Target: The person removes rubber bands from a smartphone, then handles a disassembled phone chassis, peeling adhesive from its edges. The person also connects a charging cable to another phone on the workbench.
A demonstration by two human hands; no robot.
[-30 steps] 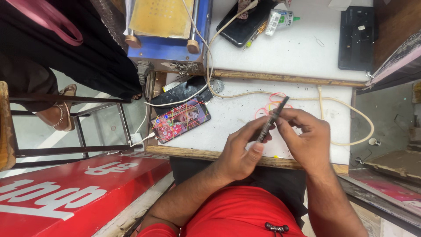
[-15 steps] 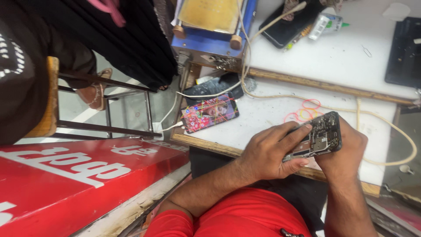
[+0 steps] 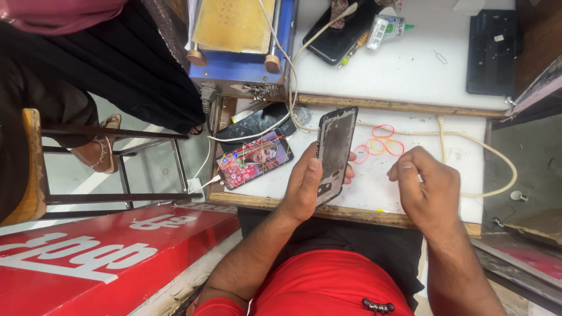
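My left hand (image 3: 307,187) has its grip closed around a dark phone frame (image 3: 335,153), held upright. My right hand (image 3: 426,188) hovers loosely curled, empty, above the counter (image 3: 410,76).

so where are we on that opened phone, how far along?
Done: the phone frame is open, its inside bare. In hand: the left hand holds it upright over the white bench; the right hand hovers beside it, loosely curled, holding nothing. Left: nothing is refitted; whether rubber bands play a part, I cannot tell.
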